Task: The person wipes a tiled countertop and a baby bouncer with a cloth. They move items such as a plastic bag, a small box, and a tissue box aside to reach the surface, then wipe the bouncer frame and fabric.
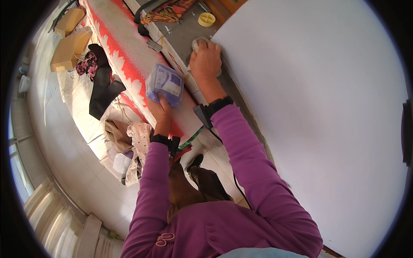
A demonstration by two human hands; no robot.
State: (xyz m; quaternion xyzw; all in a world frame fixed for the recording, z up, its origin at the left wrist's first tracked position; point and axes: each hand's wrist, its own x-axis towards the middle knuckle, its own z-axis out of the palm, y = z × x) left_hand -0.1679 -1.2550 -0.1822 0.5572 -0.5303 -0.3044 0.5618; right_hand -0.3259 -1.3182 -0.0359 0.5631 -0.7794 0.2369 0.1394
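Note:
My left hand [161, 111] holds a purple-and-clear plastic-wrapped package [166, 84] that bears a printed label. It is over a red and white patterned blanket [129, 48] spread along a long surface. My right hand [206, 63] is closed over a bunched whitish cloth [200, 41], most of which is hidden under the fingers. That hand is at a grey tabletop [184, 35], beside the edge of a large white panel [309, 106]. Each wrist wears a black band with a small device.
A yellow plastic ring [206, 19] and orange-patterned fabric [171, 12] lie on the grey tabletop. To the left, cardboard boxes [69, 53], black fabric [103, 87] and heaped clothes [138, 142] rest on a pale cloth [75, 93]. Tiled floor [87, 154] runs along the left. A cable hangs from my right wrist.

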